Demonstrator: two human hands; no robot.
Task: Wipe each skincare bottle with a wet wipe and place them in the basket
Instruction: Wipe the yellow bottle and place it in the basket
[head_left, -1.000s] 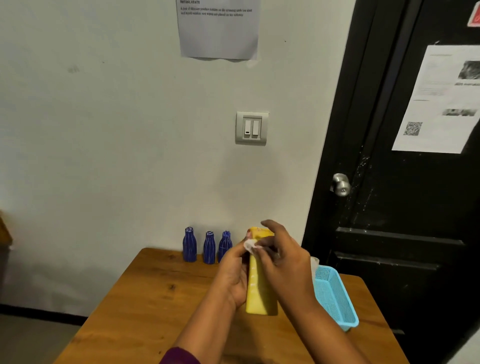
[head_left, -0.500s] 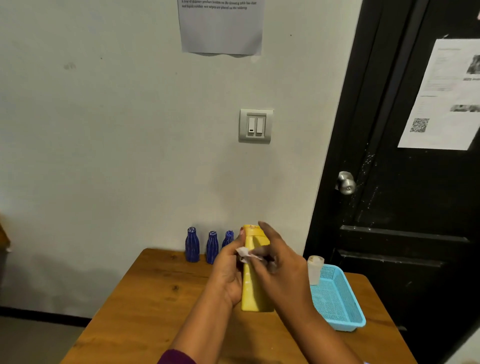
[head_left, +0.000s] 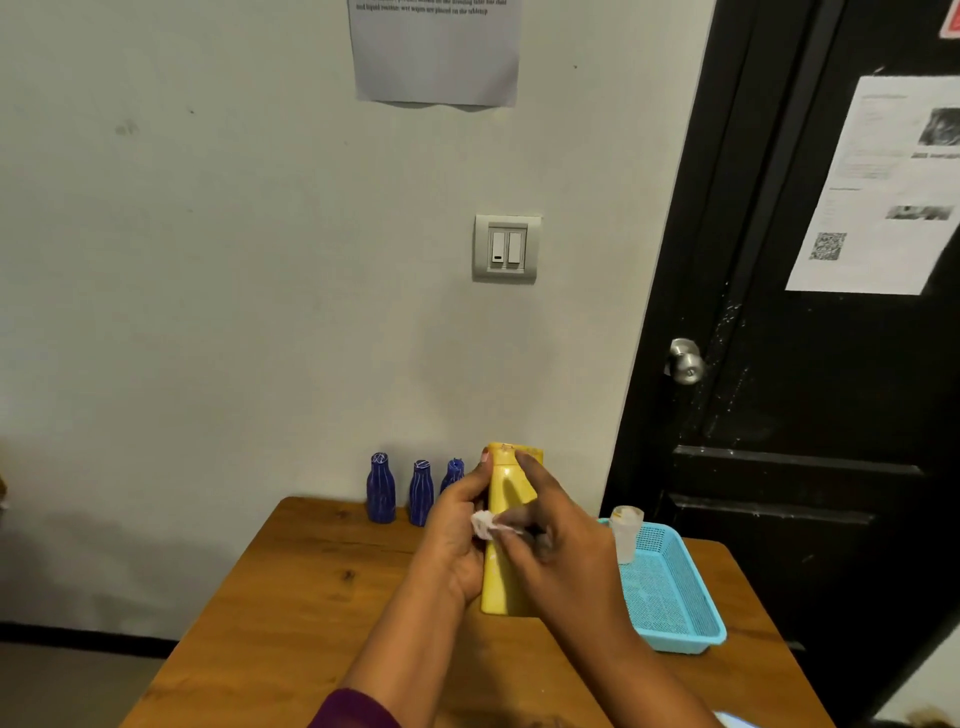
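A tall yellow bottle (head_left: 506, 499) stands upright over the wooden table (head_left: 311, 597), gripped from the left by my left hand (head_left: 457, 540). My right hand (head_left: 561, 556) pinches a small white wet wipe (head_left: 485, 524) against the bottle's front, about midway up. Three dark blue bottles (head_left: 381, 488) stand in a row at the table's back edge by the wall; my left hand partly covers the rightmost one. A light blue mesh basket (head_left: 691, 618) sits on the right, with a small pale bottle (head_left: 625, 535) standing at its far left corner.
The table ends close to a black door (head_left: 810, 364) with a metal knob (head_left: 685, 362) on the right. A white wall with a light switch (head_left: 505, 248) rises behind the table. Bare wood lies to the left of my arms.
My right hand has slid the wipe down the yellow bottle from near its cap to about mid-height. The camera view shifted slightly, bringing the small pale bottle into sight.
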